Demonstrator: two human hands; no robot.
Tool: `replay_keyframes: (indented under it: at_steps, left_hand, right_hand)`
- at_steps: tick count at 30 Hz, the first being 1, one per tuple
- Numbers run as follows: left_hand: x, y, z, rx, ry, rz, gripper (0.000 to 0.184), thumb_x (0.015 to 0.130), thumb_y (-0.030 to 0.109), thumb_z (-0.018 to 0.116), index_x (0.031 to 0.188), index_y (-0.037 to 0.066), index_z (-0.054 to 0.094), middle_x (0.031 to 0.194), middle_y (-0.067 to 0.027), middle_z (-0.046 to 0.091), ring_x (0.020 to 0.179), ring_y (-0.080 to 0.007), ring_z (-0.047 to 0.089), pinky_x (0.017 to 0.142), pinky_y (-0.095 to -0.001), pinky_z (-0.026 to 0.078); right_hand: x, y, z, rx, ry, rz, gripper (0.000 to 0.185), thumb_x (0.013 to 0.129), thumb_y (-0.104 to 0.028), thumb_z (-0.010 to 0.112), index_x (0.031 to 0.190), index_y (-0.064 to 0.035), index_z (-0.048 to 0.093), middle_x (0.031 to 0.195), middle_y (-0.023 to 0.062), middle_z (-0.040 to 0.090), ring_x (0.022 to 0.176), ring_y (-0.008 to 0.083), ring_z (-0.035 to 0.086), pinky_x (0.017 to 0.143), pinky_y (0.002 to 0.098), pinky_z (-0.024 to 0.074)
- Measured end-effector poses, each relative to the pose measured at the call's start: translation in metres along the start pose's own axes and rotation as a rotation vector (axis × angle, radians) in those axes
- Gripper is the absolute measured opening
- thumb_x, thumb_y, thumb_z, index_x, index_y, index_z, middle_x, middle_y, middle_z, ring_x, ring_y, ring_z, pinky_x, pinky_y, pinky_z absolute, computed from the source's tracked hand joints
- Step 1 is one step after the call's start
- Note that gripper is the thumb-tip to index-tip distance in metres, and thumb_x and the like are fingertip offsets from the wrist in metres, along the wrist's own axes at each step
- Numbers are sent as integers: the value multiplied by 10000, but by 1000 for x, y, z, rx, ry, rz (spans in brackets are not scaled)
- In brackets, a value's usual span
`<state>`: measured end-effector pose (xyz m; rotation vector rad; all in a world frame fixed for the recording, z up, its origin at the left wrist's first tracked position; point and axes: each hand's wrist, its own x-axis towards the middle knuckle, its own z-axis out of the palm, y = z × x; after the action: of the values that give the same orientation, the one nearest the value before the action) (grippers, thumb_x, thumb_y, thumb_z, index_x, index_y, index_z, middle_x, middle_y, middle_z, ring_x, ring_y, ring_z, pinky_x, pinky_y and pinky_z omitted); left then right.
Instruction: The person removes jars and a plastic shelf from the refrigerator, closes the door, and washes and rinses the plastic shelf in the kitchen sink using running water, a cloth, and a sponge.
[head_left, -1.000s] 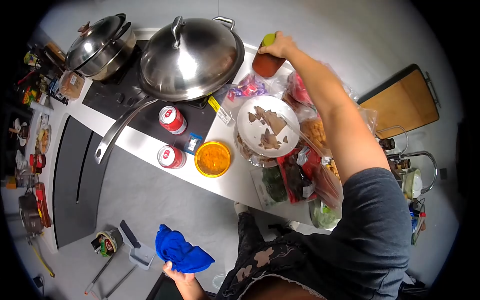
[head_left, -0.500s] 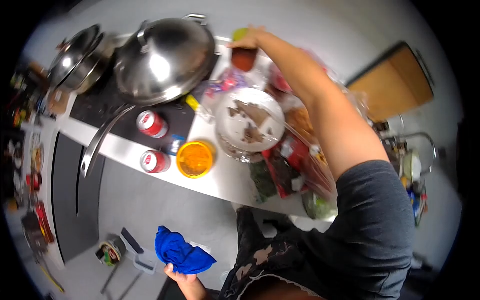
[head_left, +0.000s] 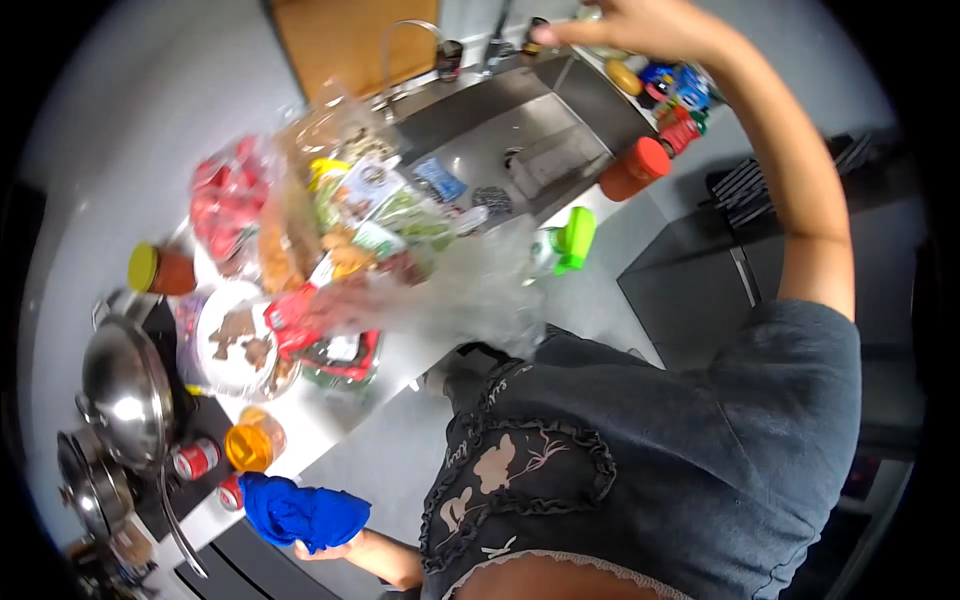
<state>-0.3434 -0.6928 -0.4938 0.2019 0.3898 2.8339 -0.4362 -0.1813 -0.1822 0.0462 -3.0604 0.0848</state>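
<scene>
My left hand (head_left: 332, 548) is closed around a crumpled blue cloth (head_left: 308, 512), held low by the counter's front edge. Beside the cloth stand a tub with an orange lid (head_left: 248, 447) and a red can (head_left: 196, 459). My right hand (head_left: 650, 28) is raised over the far side of the sink (head_left: 480, 130), at the top of the view. Its fingers look stretched out and apart, partly cut off by the frame, close to a small dark jar (head_left: 535, 36). A jar with a yellow-green lid (head_left: 160, 270) stands at the back wall.
Food bags (head_left: 370, 200) crowd the counter, with a white plate (head_left: 213, 330) of brown scraps beside them. A lidded wok (head_left: 125, 385) sits on the hob, its handle sticking out. A green-topped spray bottle (head_left: 570, 242) and a red-lidded jar (head_left: 636, 168) are near the sink.
My right hand has let go of the yellow-green-lidded jar and swung right toward the sink. The view has turned right. The blue cloth stays in my left hand.
</scene>
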Motion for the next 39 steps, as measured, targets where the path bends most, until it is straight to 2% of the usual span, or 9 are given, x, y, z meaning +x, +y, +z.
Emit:
replay_keyframes:
  at_steps: [3, 9, 12, 13, 17, 24, 30, 33, 39]
  left_hand:
    - [21, -34, 19, 18, -10, -35, 615, 673, 328, 601, 1190, 33, 447, 1040, -111, 555, 912, -254, 525, 763, -367, 450]
    - [48, -126, 65, 127, -4, -5, 618, 672, 327, 601, 1192, 31, 445, 1046, -114, 552, 915, -257, 523, 773, -369, 448]
    - [43, -179, 94, 176, 26, 56, 620, 672, 326, 601, 1193, 31, 444, 1048, -115, 550, 916, -258, 522, 777, -370, 447]
    - [41, -192, 104, 191, 38, 79, 621, 671, 326, 601, 1194, 31, 443, 1049, -116, 549, 917, -259, 521, 779, -370, 446]
    - [28, -225, 138, 252, 102, 189, 623, 671, 326, 601, 1195, 30, 442, 1053, -117, 547, 919, -261, 520, 785, -371, 445]
    - [-2, -241, 173, 309, 196, 395, 627, 669, 324, 601, 1198, 29, 440, 1060, -120, 543, 922, -264, 518, 796, -374, 443]
    - [-38, -225, 169, 312, 275, 579, 630, 668, 323, 601, 1200, 28, 438, 1066, -123, 540, 925, -268, 516, 805, -375, 441]
    - [-55, -204, 148, 293, 210, 553, 657, 674, 336, 569, 1227, 19, 411, 1110, -157, 523, 963, -307, 520, 842, -425, 441]
    - [-103, -147, 110, 326, 279, 659, 680, 698, 351, 563, 1264, 22, 380, 1169, -160, 506, 995, -321, 533, 829, -468, 459]
  right_hand:
    - [-57, 102, 30, 85, -38, 381, 868, 648, -511, 685, 1267, 10, 371, 1229, 226, 445, 1127, 345, 447, 955, 389, 355]
    - [-160, 291, 212, -45, 22, 385, 1025, 575, -520, 715, 1370, -123, 204, 1280, 305, 303, 1175, 466, 322, 989, 459, 296]
    - [-160, 312, 254, 29, -197, 351, 1066, 557, -506, 730, 1379, -136, 161, 1284, 297, 297, 1182, 471, 313, 970, 475, 314]
    - [-158, 320, 260, 117, -266, 354, 1039, 558, -399, 748, 1383, -160, 162, 1297, 271, 297, 1162, 453, 345, 955, 439, 342]
    - [-155, 307, 245, 161, -257, 332, 965, 542, -266, 762, 1342, -144, 235, 1199, 208, 375, 1076, 413, 420, 898, 446, 385]
    - [-155, 317, 255, 175, -165, 171, 761, 606, -338, 717, 1235, -125, 344, 1100, 185, 434, 1004, 390, 462, 846, 453, 405]
    - [-126, 275, 199, 173, -186, 77, 703, 600, -208, 741, 1200, -127, 383, 1065, 160, 455, 998, 359, 478, 820, 419, 419]
    - [-102, 233, 157, 162, -87, -81, 666, 596, -145, 737, 1169, -98, 402, 1021, 144, 468, 944, 342, 492, 822, 401, 413]
    - [-44, 113, 68, 57, 103, -421, 697, 582, -98, 717, 1207, -52, 411, 1163, 165, 478, 1101, 335, 462, 931, 378, 369]
